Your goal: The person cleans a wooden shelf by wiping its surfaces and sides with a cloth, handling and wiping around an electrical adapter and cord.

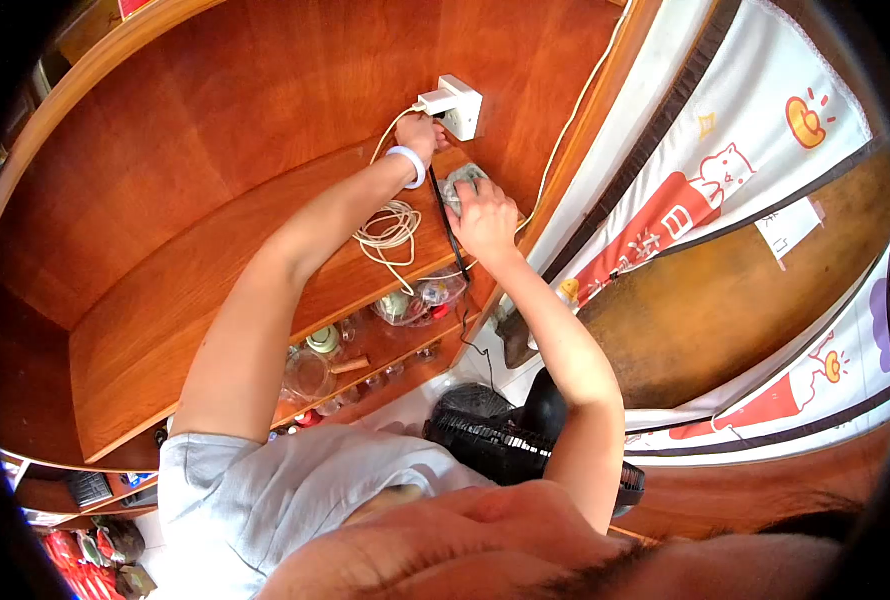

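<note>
My left hand (pixel 423 137), with a pale bracelet (pixel 411 166) at the wrist, reaches up to the white wall socket (pixel 464 108). Its fingers are closed round a black plug (pixel 440 117) at the socket's lower left, mostly hidden by the hand. From there a black cord (pixel 442 205) runs down over the shelf's front edge. A white plug or adapter (pixel 437 101) sits in the socket with a white cable. On the shelf, my right hand (pixel 487 217) has its fingers curled over a crumpled grey-green bundle (pixel 458 183), partly covered; its kind is unclear.
A coiled white cable (pixel 390 232) lies on the wooden shelf (pixel 225 300). Bagged items (pixel 420 303) and jars (pixel 310 372) stand on the shelf below. A black fan (pixel 485 425) is on the floor. A printed curtain (pixel 685 200) hangs at the right.
</note>
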Available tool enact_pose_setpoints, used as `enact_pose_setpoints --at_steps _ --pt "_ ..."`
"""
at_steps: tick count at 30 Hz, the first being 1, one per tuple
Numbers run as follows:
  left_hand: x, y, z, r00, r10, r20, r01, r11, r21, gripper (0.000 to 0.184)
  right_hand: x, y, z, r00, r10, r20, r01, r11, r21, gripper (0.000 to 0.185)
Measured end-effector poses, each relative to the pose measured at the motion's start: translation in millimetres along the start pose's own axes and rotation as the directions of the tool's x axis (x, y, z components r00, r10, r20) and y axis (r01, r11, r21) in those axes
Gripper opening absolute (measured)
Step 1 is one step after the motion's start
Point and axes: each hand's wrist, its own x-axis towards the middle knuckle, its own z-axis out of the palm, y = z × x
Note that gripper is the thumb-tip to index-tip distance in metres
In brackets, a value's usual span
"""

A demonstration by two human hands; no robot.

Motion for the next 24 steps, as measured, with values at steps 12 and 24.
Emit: enact_pose_setpoints --at_steps 12,24 --pt "-5.0 -5.7 13.8 0.972 0.21 -0.104 -0.194 0.971 0.142 0.021 0.9 3.3 3.5 1.0 0.011 -0.015 -0.01 0.999 0.04 0.034" --pt "-11.7 11.5 -4.2 0.99 0.112 0.083 -0.14 0.767 0.626 0.032 1.8 3.9 -0.7 0.995 -0.079 -0.066 0.077 0.996 -0.036 0.033"
